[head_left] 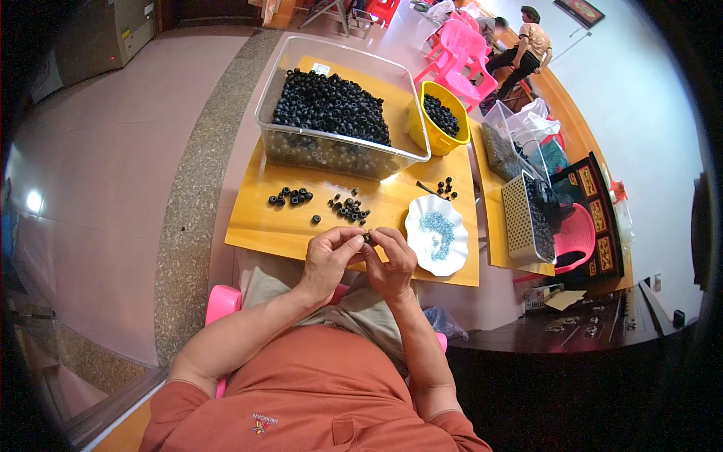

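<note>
Between the fingertips of both hands, just above the table's near edge, is a small round black part (367, 237). My left hand (331, 256) pinches it from one side, and my right hand (389, 260) grips it from the other. Beyond them, several loose black parts (349, 208) lie on the yellow table (256, 218), with another small group (290, 197) farther left. A white scalloped dish (414, 218) stands right of my right hand, with tiny clear-blue pieces (438, 232) spread in it. The fingers partly cover the held part.
A large clear plastic bin (339, 147) full of black parts takes up the table's far side. Next to it is a yellow tub (440, 143) of similar parts. On a second table stands a perforated basket (520, 218). Pink chairs (461, 56) and people (529, 45) are farther back.
</note>
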`<state>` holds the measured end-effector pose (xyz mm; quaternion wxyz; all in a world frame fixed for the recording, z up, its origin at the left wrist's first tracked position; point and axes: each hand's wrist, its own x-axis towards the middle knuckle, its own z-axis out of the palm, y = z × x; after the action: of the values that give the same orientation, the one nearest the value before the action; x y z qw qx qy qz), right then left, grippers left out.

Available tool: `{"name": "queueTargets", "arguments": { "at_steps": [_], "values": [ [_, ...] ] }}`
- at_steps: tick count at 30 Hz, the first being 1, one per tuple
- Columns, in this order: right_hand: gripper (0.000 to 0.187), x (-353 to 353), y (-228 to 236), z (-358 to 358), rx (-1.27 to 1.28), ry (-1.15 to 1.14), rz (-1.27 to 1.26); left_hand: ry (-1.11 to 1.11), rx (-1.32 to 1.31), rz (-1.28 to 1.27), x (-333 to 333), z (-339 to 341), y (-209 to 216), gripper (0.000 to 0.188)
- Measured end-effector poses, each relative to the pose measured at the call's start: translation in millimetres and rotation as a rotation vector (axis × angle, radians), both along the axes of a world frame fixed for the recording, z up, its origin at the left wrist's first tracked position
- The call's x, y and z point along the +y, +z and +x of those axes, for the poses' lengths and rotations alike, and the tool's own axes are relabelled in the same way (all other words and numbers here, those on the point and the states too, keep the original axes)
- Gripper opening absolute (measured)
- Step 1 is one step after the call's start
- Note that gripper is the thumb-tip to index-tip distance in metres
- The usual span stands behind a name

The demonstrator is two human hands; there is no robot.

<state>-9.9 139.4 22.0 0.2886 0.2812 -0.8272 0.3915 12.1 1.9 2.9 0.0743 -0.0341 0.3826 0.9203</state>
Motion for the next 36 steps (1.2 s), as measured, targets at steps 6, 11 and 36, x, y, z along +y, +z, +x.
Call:
{"name": "queueTargets", "arguments": {
  "at_steps": [6,11,36],
  "values": [
    [0.024,2.7,-4.3,-2.6,-0.011,-0.014,-0.011,0.008,-0.008,-0.004,0.1,-0.7,3.1,0.015],
    [0.025,2.1,1.1,-1.2,-0.007,0.031,0.016,-0.021,0.002,-0.023,-1.6,0.5,2.9,0.015],
    [0.029,49.8,31.2,-23.6,-0.147,-0.018,-0.071,0.006,-0.093,-0.138,-3.7,2.8,8.1,0.016]
  ]
}}
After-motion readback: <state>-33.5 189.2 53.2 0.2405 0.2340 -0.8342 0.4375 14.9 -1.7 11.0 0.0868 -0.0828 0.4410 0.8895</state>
